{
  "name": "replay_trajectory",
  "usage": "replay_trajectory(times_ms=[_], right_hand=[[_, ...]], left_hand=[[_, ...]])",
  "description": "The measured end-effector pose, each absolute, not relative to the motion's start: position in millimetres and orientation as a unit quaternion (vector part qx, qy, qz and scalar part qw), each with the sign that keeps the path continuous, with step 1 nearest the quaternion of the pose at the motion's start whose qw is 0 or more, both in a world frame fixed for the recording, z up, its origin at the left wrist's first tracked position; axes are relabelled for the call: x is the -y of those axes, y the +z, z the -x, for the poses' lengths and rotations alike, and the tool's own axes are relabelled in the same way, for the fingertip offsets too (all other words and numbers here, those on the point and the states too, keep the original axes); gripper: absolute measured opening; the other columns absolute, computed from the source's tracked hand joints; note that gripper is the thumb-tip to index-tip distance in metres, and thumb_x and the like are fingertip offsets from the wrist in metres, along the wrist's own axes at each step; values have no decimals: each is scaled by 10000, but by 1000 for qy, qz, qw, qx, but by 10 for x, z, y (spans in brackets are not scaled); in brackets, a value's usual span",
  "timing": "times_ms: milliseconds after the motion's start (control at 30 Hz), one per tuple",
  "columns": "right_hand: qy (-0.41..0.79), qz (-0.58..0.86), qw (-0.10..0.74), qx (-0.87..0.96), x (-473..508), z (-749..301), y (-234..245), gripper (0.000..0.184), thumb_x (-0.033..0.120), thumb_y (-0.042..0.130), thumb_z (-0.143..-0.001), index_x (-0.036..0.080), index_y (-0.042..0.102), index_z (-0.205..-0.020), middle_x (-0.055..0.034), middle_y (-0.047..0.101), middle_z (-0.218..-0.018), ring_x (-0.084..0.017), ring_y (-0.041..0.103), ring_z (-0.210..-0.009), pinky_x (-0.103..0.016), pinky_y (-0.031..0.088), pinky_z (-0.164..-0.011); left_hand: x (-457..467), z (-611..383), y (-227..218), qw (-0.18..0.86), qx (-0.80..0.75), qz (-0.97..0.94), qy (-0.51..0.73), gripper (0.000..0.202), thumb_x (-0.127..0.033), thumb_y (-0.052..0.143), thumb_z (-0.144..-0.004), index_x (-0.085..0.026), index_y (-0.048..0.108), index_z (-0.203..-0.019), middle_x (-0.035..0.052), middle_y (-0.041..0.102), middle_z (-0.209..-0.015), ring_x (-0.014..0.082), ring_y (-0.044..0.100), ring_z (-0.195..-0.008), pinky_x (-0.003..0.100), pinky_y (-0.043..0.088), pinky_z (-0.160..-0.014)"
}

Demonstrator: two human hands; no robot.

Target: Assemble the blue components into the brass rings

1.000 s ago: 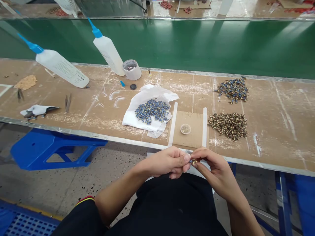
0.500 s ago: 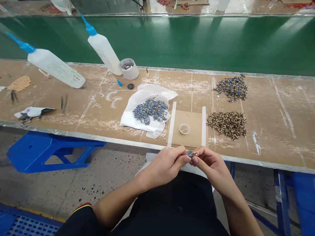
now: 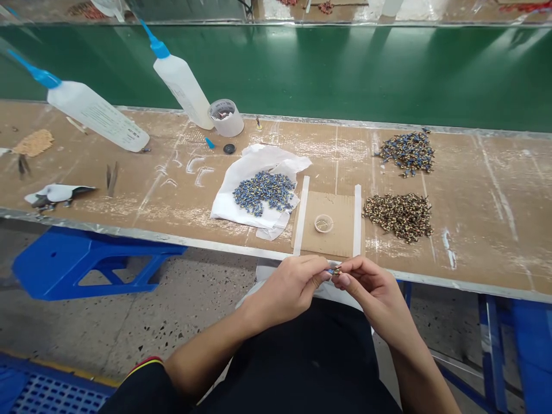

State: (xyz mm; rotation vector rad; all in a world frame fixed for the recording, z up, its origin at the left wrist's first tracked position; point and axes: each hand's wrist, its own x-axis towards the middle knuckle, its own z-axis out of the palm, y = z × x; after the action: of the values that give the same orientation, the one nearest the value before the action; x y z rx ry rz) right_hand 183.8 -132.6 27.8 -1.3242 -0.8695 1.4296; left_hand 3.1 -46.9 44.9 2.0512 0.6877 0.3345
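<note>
My left hand [image 3: 290, 286] and my right hand [image 3: 371, 287] meet just below the bench's front edge, above my lap. Both are closed in a pinch on one small blue and gold part [image 3: 335, 270] held between their fingertips. Straight ahead on the bench lies a cardboard pad [image 3: 340, 230] with white tape strips and a tiny clear dish [image 3: 324, 223]. Left of it a white sheet [image 3: 245, 172] carries a heap of blue parts [image 3: 264, 191]. To the right lie a pile of gold-black parts [image 3: 399, 214] and, farther back, a pile of blue-gold parts [image 3: 406, 152].
Two white squeeze bottles with blue nozzles [image 3: 95, 114] [image 3: 180, 83] lean at the back left beside a tape roll [image 3: 225, 117]. A green conveyor belt [image 3: 345, 75] runs behind the bench. Tweezers [image 3: 111, 177] and scraps lie at the left. A blue stool [image 3: 81, 261] stands underneath.
Both hands have risen slightly toward the bench edge, still pinching the small part; the fingers have shifted around it. The view moved a little.
</note>
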Motion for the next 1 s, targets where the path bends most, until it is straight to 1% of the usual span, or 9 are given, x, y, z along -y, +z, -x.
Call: replay_trajectory(times_ms=[100,267,367,467,633,833,933,1000], right_hand=[[577,545,484,367,1354,-1836,266,75,312,685,-909,242,674,-934,-4,676,-878,-132,649,-808,-221,534,-748],[548,568,473,390,1408,-1840,246,102,295,680,-910,243,677,-997,-31,692,-940,-176,665,-879,-280,544,-809],[527,576,482,397,1417,-1834,230,72,283,680,-909,247,685,-970,-31,688,-946,-177,661,-889,-287,537,-820],[522,565,493,406,1397,-1830,215,18,262,671,-915,250,684,-910,-20,665,-929,-166,642,-876,-275,525,-797],[544,536,486,425,1338,-1836,214,104,249,643,-933,231,644,-830,-18,639,-887,-154,612,-842,-260,498,-753],[553,528,480,431,1324,-1829,183,157,252,624,-944,215,588,-796,-6,605,-847,-135,581,-786,-249,464,-713],[556,529,476,428,1316,-1815,170,172,260,625,-943,211,577,-785,-6,602,-842,-134,577,-776,-248,462,-708],[558,533,473,426,1303,-1813,167,182,274,628,-940,209,582,-776,-9,607,-830,-137,577,-770,-250,466,-707]], left_hand=[[473,-32,452,462,-262,-836,138,251,-185,392,-1019,-170,488,-787,-12,515,-720,124,462,-660,237,349,-657],[452,-38,457,451,-253,-847,125,257,-190,391,-1018,-169,489,-780,-7,505,-730,127,467,-668,242,346,-647],[439,-43,454,449,-249,-851,113,253,-178,391,-1010,-170,494,-779,-2,510,-736,132,477,-676,247,352,-641],[426,-47,449,455,-235,-851,118,263,-148,396,-992,-174,483,-745,-4,506,-706,131,466,-651,247,343,-615],[421,-47,439,467,-218,-845,140,247,-79,423,-938,-179,451,-715,-19,498,-663,118,439,-606,240,317,-589],[418,-33,410,450,-219,-855,136,223,-39,436,-870,-183,441,-700,-36,434,-617,114,386,-560,247,294,-565],[403,-19,361,445,-209,-861,133,219,-26,432,-857,-181,453,-704,-31,458,-628,116,408,-571,246,305,-570],[401,-22,323,444,-207,-862,127,215,-31,427,-865,-177,480,-716,-19,507,-651,121,451,-594,242,325,-583]])
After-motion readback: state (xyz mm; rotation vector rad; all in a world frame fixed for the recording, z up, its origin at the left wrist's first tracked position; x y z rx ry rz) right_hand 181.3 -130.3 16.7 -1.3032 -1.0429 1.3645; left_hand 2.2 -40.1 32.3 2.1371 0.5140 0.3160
